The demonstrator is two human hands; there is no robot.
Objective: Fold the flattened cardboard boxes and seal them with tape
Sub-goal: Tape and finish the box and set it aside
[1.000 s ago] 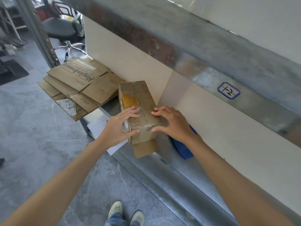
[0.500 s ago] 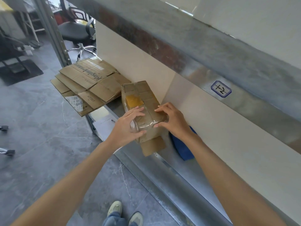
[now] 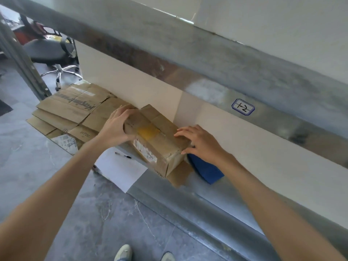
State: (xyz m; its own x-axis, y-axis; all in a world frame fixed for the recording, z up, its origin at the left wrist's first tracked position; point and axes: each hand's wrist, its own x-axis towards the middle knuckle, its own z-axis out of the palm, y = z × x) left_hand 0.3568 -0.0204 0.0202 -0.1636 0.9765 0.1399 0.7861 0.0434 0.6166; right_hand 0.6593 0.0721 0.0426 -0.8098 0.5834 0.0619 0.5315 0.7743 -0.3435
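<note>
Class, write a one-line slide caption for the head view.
Left hand grips, right hand touches a folded cardboard box beside flattened boxes at a metal shelf.

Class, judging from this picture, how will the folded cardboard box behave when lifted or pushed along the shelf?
Flat faces suggest the cardboard box would slide, not roll. Its worn, creased walls would probably give under a hard squeeze. The open flap at its near end would likely flop.
</note>
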